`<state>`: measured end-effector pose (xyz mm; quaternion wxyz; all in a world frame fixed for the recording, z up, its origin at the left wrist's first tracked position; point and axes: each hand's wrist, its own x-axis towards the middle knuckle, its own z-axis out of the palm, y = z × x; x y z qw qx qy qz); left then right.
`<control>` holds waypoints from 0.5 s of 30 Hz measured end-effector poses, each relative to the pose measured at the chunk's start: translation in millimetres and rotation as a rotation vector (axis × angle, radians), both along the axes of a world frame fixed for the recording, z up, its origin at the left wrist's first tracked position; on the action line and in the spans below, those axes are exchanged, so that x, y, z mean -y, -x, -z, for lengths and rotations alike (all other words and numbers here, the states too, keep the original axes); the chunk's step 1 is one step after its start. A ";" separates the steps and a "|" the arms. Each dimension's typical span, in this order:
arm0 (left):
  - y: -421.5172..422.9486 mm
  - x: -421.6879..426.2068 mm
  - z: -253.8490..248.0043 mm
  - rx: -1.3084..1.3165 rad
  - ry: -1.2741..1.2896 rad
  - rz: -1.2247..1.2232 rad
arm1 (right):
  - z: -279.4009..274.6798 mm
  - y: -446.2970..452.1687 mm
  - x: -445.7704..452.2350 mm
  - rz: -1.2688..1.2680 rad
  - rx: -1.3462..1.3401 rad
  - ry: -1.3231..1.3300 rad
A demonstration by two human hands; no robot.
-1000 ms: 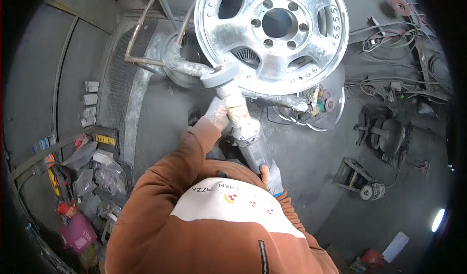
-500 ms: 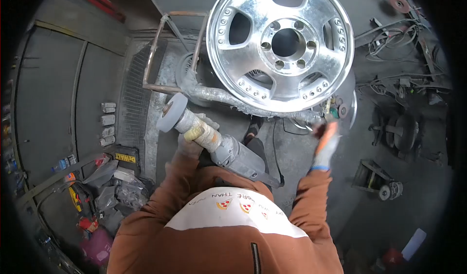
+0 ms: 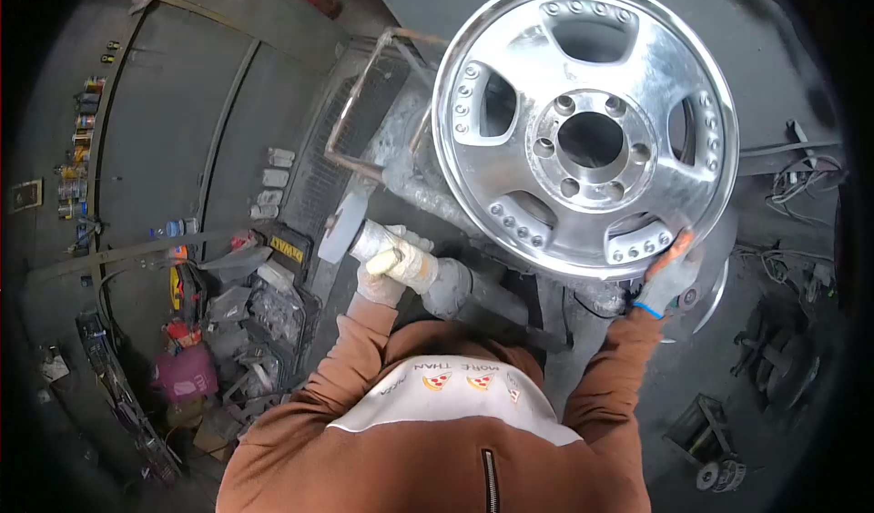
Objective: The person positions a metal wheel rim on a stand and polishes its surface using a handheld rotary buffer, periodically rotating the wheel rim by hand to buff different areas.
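Note:
My left hand (image 3: 386, 274), in a pale dusty glove, is wrapped around the taped front of a grey power grinder (image 3: 482, 302). A thick pale disc (image 3: 344, 227) sits on the grinder's end, lower left of the wheel and apart from it. A shiny alloy wheel (image 3: 505, 172), with spokes and small bolts, faces up on a stand. My right hand (image 3: 674, 272), in a grey glove with orange fingertips and a blue cuff, grips the wheel's lower right edge. Part of its fingers and thumb is hidden.
A metal tube frame (image 3: 349, 117) stands left of the wheel. On the left lie a DeWalt case (image 3: 288, 247), plastic bags and tools. Another wheel (image 3: 715, 299) shows beneath the first. Cables (image 3: 806, 185) and machine parts (image 3: 783, 367) are at the right.
My right hand has moved up from below the wheel onto its lower right edge. The view has shifted and turned. My left hand still holds the grinder.

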<state>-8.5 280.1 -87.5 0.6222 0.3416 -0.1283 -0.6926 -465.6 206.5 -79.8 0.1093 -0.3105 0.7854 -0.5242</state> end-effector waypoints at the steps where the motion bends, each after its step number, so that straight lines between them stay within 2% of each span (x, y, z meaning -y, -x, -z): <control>1: 1.4 -2.3 1.7 -0.001 -0.013 -0.003 | 21.6 35.7 5.8 -0.097 0.088 0.185; 3: 3.8 -6.2 3.1 -0.075 0.027 -0.065 | 8.6 68.1 29.9 -0.260 -0.024 0.198; 4: 4.6 -6.8 -4.8 -0.012 0.020 -0.062 | -41.5 66.9 48.1 -0.323 -0.222 0.015; 5: 3.7 -9.0 -7.2 -0.020 0.005 -0.053 | -66.2 70.3 67.2 -0.338 -0.360 -0.100; 6: 1.7 -10.3 -7.9 -0.019 0.024 -0.073 | -89.0 64.4 86.8 -0.371 -0.418 -0.091; 7: -0.5 -11.9 -8.9 -0.021 0.042 -0.095 | -92.1 78.6 106.2 -0.376 -0.550 -0.238; 8: -2.2 -13.4 -11.2 0.048 0.006 -0.092 | -99.1 74.6 116.8 -0.414 -0.647 -0.073; 9: -2.9 -13.9 -14.6 0.065 -0.034 -0.091 | -99.9 85.1 122.9 -0.516 -0.637 -0.040; 11: -11.1 -15.1 -6.1 0.035 -0.012 -0.089 | -128.1 58.4 125.1 -0.357 -0.696 0.085; 13: -20.9 -17.4 6.4 0.008 0.008 -0.074 | -137.8 30.4 101.3 -0.240 -0.474 0.326; 14: -26.2 -18.5 10.4 0.001 0.025 -0.063 | -151.1 -2.9 74.6 -0.227 -0.550 0.258; 15: -28.9 -19.5 5.0 -0.010 0.019 -0.060 | -144.2 -28.1 46.5 -0.387 -0.363 0.276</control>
